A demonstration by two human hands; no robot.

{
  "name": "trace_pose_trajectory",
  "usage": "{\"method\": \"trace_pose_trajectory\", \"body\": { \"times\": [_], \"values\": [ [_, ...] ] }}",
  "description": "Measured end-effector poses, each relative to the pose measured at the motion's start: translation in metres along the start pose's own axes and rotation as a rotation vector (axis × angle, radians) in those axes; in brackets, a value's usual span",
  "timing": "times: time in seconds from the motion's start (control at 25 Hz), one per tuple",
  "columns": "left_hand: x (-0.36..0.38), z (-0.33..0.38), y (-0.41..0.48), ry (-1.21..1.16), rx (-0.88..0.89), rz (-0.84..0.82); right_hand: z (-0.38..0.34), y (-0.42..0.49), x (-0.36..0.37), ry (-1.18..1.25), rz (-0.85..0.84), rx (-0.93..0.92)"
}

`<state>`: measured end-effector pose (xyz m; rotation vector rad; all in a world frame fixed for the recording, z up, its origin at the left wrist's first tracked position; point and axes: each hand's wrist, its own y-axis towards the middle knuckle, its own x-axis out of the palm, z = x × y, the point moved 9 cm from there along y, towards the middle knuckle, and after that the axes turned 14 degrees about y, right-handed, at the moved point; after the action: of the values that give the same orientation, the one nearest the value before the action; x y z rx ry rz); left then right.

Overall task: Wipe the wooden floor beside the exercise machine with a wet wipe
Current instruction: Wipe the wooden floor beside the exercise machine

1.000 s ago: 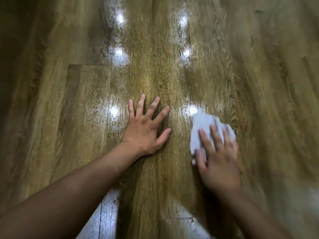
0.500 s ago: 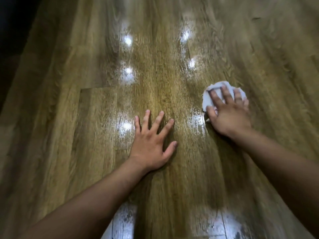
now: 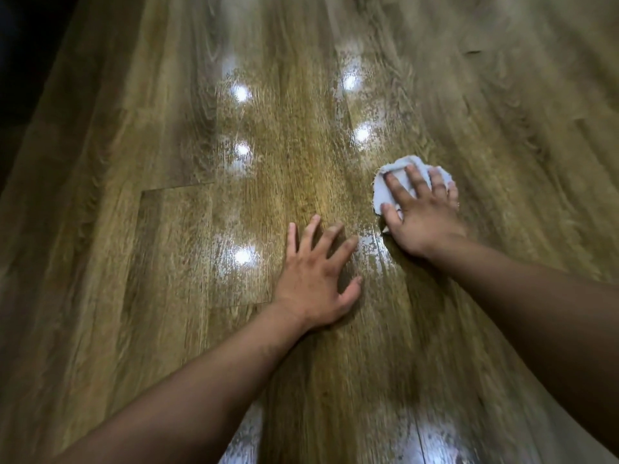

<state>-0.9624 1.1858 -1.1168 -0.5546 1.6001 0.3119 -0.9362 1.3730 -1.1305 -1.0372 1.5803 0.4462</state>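
Observation:
The wooden floor (image 3: pixel 167 256) fills the view, its brown planks shiny with wet streaks and light reflections. My right hand (image 3: pixel 423 217) lies flat on a crumpled white wet wipe (image 3: pixel 385 192), pressing it to the floor right of centre; the wipe shows beyond my fingertips and beside my thumb. My left hand (image 3: pixel 318 279) rests palm down on the floor, fingers spread, holding nothing, just left of and nearer than the right hand. The exercise machine is out of view.
A dark area (image 3: pixel 23 55) borders the floor at the upper left corner. Bright ceiling-light reflections (image 3: pixel 241 256) sit on the wet planks between and beyond the hands. Bare planks extend to the right and far side.
My right hand pushed the wipe away from me over the past second, then came back slightly nearer the left hand. My left hand stayed planted on the floor.

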Motion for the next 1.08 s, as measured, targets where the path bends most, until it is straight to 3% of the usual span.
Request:
{"method": "trace_pose_trajectory", "body": {
  "times": [0.2,0.28,0.44,0.56,0.64,0.88,1.0,1.08],
  "values": [
    [0.0,-0.001,-0.001,0.0,0.017,-0.028,0.009,0.008,-0.006,0.009,-0.176,-0.077],
    [-0.003,-0.004,0.0,-0.023,0.034,-0.046,0.014,-0.012,-0.007,0.028,-0.146,-0.091],
    [-0.011,0.003,-0.004,-0.021,0.103,-0.06,0.015,-0.172,0.024,0.081,-0.007,-0.08],
    [-0.017,0.039,-0.006,0.031,0.172,-0.154,0.024,-0.258,0.044,0.027,-0.138,-0.226],
    [-0.02,0.06,-0.006,0.059,0.203,-0.253,0.049,-0.226,0.034,-0.054,-0.147,-0.255],
    [-0.013,0.06,-0.018,0.079,0.216,-0.275,0.105,-0.023,-0.025,-0.04,-0.091,0.096],
    [-0.015,0.054,-0.015,0.087,0.22,-0.227,0.097,-0.017,-0.027,0.017,-0.106,0.154],
    [-0.015,0.054,-0.015,0.103,0.224,-0.207,0.086,-0.075,-0.013,0.03,-0.028,0.085]
  ]
}}
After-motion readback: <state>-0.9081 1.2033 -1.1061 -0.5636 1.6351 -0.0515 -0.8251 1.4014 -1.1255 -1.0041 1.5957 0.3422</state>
